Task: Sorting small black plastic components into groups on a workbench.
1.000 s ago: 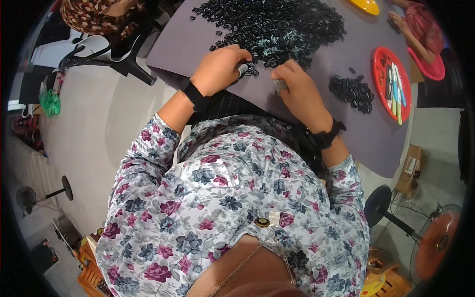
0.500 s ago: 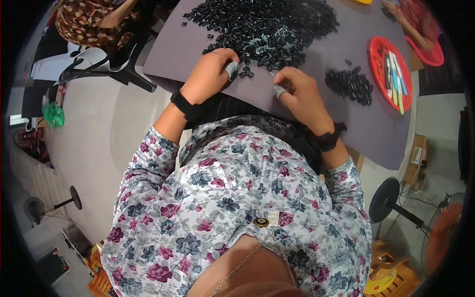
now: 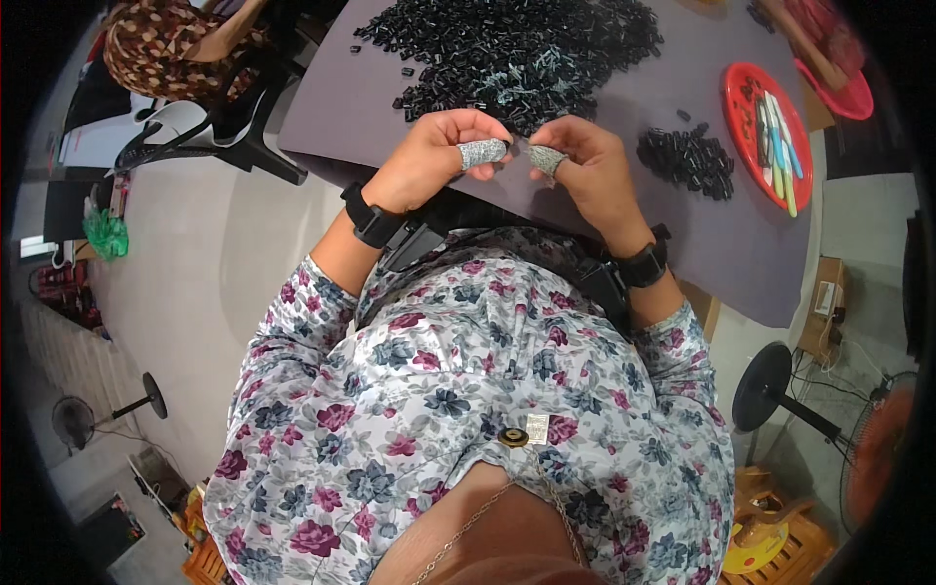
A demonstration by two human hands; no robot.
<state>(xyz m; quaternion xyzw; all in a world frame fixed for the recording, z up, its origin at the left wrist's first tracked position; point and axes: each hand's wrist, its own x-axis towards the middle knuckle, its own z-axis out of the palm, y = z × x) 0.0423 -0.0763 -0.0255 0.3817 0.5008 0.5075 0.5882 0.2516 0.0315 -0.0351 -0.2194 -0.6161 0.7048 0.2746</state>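
Observation:
My left hand [image 3: 429,156] is closed in a pinch on a small black piece [image 3: 508,148], its thumb wrapped in grey tape. Close beside it, my right hand [image 3: 593,175] also pinches, with a taped thumb; what lies between its fingertips is too small to make out. The fingertips of both hands nearly meet above the table's near edge. Just beyond them spreads a big pile of small black tube-like pieces [image 3: 439,49], with a heap of thin grey-green bits [image 3: 531,83] on its near part.
On the grey table [image 3: 331,107], a smaller group of black pieces [image 3: 685,161] lies to the right. Next to it a red tray [image 3: 739,97] holds several slim-handled tools. Other people sit at the far left and far right. A black chair [image 3: 258,127] stands left of the table.
My hands have come together and turned so the fingertips face each other. A black piece now shows in my left fingers, lifted off the table edge.

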